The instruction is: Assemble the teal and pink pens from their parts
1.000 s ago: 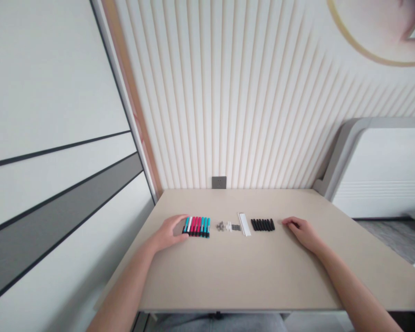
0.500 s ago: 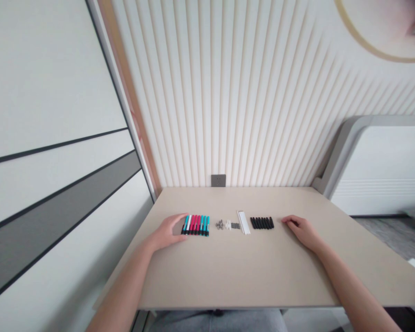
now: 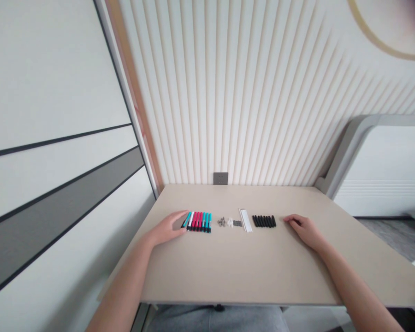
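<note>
Left hand right up at the left end of a row of marker pens, fingers curved and half open, tips just at the leftmost pen, no visible grip on anything! Over on the right, right hand palm down on the tabletop, fingers lightly curled, nothing in hold, fingertips just beside a neat row of short black cylinders.

And a close look at those pens: lying flat, side by side and tightly packed, teal, white and pink-red bodies, dark tips toward the near side, leftmost teal pen tilted out of line. Position: just left of centre on a beige table.

Between the two rows, a little cluster of grey and white parts, too small to name, then a slim pair of white strips, close beside the black cylinders.

Beyond the far table edge, a grey wall socket on a slatted cream wall. Far left, a grey-banded wall panel; far right, a white cabinet-like unit.
</note>
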Motion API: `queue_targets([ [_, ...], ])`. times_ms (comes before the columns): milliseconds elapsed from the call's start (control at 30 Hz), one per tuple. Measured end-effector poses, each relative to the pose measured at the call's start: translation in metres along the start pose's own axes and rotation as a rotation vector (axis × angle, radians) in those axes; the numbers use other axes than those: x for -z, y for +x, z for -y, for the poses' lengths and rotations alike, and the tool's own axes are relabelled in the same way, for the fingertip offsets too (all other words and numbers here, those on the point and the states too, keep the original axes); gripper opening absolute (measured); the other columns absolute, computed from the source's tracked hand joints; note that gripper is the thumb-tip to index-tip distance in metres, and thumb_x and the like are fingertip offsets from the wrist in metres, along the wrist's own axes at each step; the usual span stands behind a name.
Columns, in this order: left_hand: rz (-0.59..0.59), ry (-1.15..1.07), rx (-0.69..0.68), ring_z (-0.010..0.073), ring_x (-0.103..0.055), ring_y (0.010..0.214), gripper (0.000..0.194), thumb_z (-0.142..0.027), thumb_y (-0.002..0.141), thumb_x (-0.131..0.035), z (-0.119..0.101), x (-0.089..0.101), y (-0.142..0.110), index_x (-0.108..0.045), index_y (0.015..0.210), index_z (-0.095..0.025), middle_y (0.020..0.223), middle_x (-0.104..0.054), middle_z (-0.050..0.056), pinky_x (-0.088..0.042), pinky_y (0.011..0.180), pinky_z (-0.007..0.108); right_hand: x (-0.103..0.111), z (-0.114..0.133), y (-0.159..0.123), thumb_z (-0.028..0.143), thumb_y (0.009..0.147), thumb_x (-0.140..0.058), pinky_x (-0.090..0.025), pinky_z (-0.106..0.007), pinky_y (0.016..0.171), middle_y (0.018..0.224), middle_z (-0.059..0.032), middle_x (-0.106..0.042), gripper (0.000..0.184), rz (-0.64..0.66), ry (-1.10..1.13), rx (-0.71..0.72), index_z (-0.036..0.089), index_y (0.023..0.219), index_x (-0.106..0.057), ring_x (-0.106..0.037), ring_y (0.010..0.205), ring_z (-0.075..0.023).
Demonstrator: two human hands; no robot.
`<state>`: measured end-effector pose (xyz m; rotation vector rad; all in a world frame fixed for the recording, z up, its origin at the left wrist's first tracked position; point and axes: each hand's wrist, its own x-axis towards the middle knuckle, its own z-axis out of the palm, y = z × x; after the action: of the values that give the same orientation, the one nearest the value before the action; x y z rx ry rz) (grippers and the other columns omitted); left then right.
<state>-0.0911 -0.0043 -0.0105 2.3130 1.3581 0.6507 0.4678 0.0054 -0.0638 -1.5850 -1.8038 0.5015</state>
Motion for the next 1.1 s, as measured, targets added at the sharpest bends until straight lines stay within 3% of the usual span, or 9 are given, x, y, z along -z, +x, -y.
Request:
queue_targets([
  [133,-0.067,0.028,-0.005,0.0256,-0.054,0.12,0.041,-0.03,0.084,-0.052,0.009,0.006,-0.002,-0.06,0.124,-0.023,0.13,-0.06,0.007,-0.039,0.107,0.042,0.0,-0.001,0.001,0.035,0.081,-0.049,-0.048,-0.041,0.088,0.097,-0.0078,-0.073,0.029,0.004,0.004,0.009,0.02,0.09,-0.072,-0.065,0.093,-0.0271],
  [267,-0.184,0.082,0.005,0.0252,-0.061,0.105,0.029,-0.03,0.084,-0.051,0.017,0.004,0.003,-0.068,0.106,-0.021,0.111,-0.067,0.008,-0.047,0.097,0.041,-0.001,-0.003,0.002,0.034,0.081,-0.049,-0.048,-0.042,0.091,0.098,-0.0076,-0.073,0.029,0.005,0.006,0.002,0.02,0.092,-0.072,-0.065,0.094,-0.0271],
  [367,-0.203,0.135,0.029,0.0252,-0.062,0.097,0.024,-0.031,0.086,-0.05,0.023,-0.001,0.009,-0.069,0.096,-0.02,0.1,-0.068,0.009,-0.048,0.091,0.041,-0.001,-0.003,0.002,0.034,0.081,-0.049,-0.047,-0.042,0.092,0.098,-0.0076,-0.073,0.028,0.005,-0.001,-0.002,0.02,0.091,-0.071,-0.064,0.095,-0.0271],
  [567,-0.278,0.155,0.038,0.0268,-0.062,0.098,0.029,-0.036,0.091,-0.045,0.019,-0.003,0.011,-0.067,0.101,-0.019,0.1,-0.069,0.009,-0.048,0.089,0.042,-0.001,0.011,-0.001,0.034,0.085,-0.043,-0.049,-0.038,0.081,0.096,-0.0084,-0.071,0.029,-0.096,-0.016,0.043,0.019,0.091,-0.068,-0.063,0.088,-0.0244],
  [667,-0.319,0.083,0.018,0.0254,-0.062,0.101,0.031,-0.037,0.094,-0.042,0.006,-0.003,0.014,-0.063,0.108,-0.02,0.106,-0.068,0.007,-0.048,0.09,0.039,-0.006,0.04,0.002,0.032,0.087,-0.043,-0.049,-0.036,0.079,0.1,-0.0088,-0.069,0.028,-0.163,0.003,0.145,0.02,0.093,-0.067,-0.062,0.093,-0.024],
  [800,-0.263,0.031,-0.061,0.0241,-0.061,0.101,0.028,-0.036,0.094,-0.043,-0.016,-0.001,0.034,-0.063,0.107,-0.021,0.106,-0.067,0.007,-0.048,0.091,0.039,-0.03,0.107,0.012,0.025,0.089,-0.043,-0.048,-0.037,0.082,0.1,-0.008,-0.067,0.025,-0.054,-0.005,0.361,0.022,0.098,-0.066,-0.061,0.095,-0.0229],
  [933,-0.222,0.058,-0.156,0.0236,-0.059,0.102,0.023,-0.031,0.093,-0.046,-0.037,-0.004,0.06,-0.063,0.105,-0.021,0.105,-0.066,0.007,-0.046,0.093,0.04,-0.068,0.169,0.022,0.029,0.093,-0.049,-0.042,-0.042,0.088,0.101,-0.0077,-0.067,0.02,0.057,-0.188,0.579,0.024,0.098,-0.068,-0.058,0.097,-0.0243],
  [1000,-0.259,0.06,-0.175,0.023,-0.058,0.105,0.022,-0.028,0.093,-0.046,-0.044,-0.011,0.065,-0.062,0.108,-0.021,0.108,-0.065,0.007,-0.045,0.096,0.04,-0.085,0.185,0.023,0.036,0.094,-0.05,-0.041,-0.041,0.087,0.101,-0.0076,-0.066,0.021,0.062,-0.22,0.598,0.024,0.093,-0.068,-0.057,0.097,-0.0237],
  [1100,-0.335,0.044,-0.193,0.0223,-0.057,0.105,0.022,-0.027,0.094,-0.045,-0.048,-0.023,0.061,-0.061,0.109,-0.021,0.107,-0.064,0.007,-0.044,0.096,0.039,-0.101,0.189,0.018,0.042,0.093,-0.052,-0.04,-0.04,0.086,0.098,-0.0078,-0.065,0.025,0.011,-0.229,0.58,0.023,0.088,-0.068,-0.057,0.095,-0.0235],
])
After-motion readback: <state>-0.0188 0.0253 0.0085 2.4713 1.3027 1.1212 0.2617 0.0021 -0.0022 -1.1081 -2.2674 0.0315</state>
